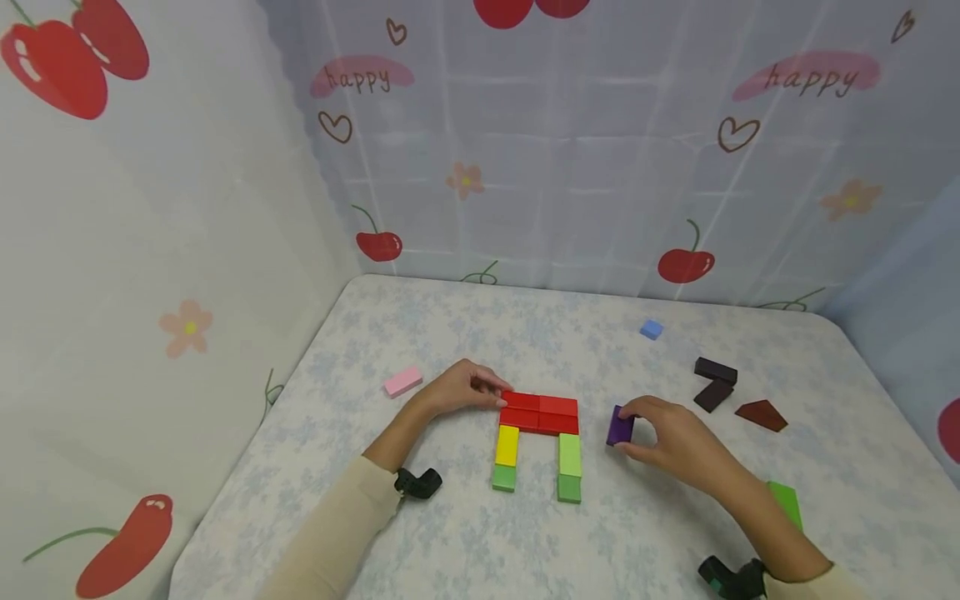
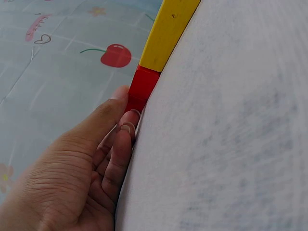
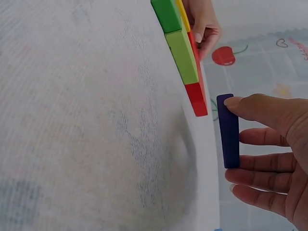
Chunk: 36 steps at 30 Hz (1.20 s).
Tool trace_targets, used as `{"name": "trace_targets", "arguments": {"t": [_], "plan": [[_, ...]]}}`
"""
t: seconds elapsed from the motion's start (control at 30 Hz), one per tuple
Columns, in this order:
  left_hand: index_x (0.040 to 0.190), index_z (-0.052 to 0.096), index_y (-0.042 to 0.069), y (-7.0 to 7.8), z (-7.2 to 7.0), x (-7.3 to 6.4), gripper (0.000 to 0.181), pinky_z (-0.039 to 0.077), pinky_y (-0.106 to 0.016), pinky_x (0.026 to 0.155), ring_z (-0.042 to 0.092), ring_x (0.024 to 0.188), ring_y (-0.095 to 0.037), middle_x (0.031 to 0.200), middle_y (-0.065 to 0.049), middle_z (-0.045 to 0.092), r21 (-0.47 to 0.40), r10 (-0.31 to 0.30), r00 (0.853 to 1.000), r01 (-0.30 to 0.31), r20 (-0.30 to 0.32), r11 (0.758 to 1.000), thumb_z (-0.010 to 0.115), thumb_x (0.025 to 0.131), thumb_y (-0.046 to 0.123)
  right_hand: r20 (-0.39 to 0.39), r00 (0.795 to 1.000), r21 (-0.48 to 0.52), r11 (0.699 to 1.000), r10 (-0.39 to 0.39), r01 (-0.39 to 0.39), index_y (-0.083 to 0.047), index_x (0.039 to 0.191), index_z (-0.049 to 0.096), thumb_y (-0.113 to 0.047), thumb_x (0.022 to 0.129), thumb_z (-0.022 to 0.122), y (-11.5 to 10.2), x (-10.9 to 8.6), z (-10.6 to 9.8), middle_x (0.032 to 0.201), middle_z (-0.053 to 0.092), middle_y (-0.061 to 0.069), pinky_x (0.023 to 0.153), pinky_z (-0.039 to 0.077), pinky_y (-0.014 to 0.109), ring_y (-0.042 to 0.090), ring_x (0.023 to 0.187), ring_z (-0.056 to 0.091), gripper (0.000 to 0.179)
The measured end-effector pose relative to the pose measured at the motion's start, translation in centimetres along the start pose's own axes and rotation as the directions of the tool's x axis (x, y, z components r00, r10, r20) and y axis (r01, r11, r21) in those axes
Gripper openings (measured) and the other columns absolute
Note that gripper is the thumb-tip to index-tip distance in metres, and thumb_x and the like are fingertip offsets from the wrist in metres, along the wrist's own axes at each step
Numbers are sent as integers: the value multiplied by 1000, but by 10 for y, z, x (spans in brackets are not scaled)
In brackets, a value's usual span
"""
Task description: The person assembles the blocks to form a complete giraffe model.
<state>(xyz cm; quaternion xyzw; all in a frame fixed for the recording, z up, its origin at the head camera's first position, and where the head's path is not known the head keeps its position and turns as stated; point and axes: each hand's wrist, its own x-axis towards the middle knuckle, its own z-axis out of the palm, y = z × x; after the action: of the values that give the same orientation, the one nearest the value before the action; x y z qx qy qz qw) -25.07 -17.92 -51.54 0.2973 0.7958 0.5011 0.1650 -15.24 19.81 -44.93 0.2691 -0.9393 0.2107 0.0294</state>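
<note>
My left hand holds the upper left corner of a group of red blocks, thumb and fingertips against it. In the left wrist view, the thumb and curled fingers meet the end of a red block. Below the red group, a yellow block and a light green block form two legs, each ending in a green block. To the right, my right hand pinches a purple block between thumb and fingers. In the right wrist view, that purple block is apart from the red blocks.
A pink block lies left of the left hand. Farther right are a small blue block, two black blocks and a brown angular block. A bright green block is partly hidden by the right forearm. Patterned curtains surround the table.
</note>
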Motion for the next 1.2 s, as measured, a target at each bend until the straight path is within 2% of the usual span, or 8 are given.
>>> {"name": "trace_targets", "arguments": {"t": [0.2,0.4,0.7,0.9,1.03,1.2], "plan": [[114,79,15,1,0,-1,24,50,-25,70,58,75,-15,93,1,73,-4,-3,1000,3,-3,1000,79,90,18,-8,1000,0,1000,-23,23,-8,110,71,-23,79,90,-5,13,11,109,71,6,83,58,46,27,98,69,40],[114,79,13,2,0,-1,24,49,-25,69,57,76,-17,93,-2,72,-10,-4,1000,4,-3,1000,79,90,16,-5,1000,2,1000,-8,8,-7,111,71,-22,79,90,-6,23,19,111,72,9,84,57,48,28,99,68,40],[114,80,14,3,0,-1,24,49,-25,70,58,76,-15,92,0,72,-4,-12,1000,12,-8,1000,80,90,18,7,1000,10,1000,20,-20,-6,110,72,-21,78,90,-4,36,24,108,72,9,82,58,45,26,95,67,39],[115,79,13,3,0,0,25,49,-25,70,58,76,-14,92,1,72,5,-2,1000,2,-4,1000,80,90,18,13,1000,22,1000,15,-15,-5,109,72,-20,79,90,-1,39,29,111,72,11,86,57,47,29,101,67,38],[114,80,16,2,0,0,23,50,-26,70,58,76,-15,93,1,73,3,-8,1000,8,-8,1000,80,90,19,18,1000,28,999,21,-21,-5,110,72,-20,79,89,0,44,32,112,72,11,89,55,49,30,104,67,39],[114,80,16,1,0,-1,23,49,-26,70,58,76,-15,92,0,73,-6,-9,1000,9,-8,1000,80,90,19,47,998,34,999,37,-39,-4,112,71,-19,79,89,-1,47,31,115,71,13,92,54,51,32,107,66,40]]}}
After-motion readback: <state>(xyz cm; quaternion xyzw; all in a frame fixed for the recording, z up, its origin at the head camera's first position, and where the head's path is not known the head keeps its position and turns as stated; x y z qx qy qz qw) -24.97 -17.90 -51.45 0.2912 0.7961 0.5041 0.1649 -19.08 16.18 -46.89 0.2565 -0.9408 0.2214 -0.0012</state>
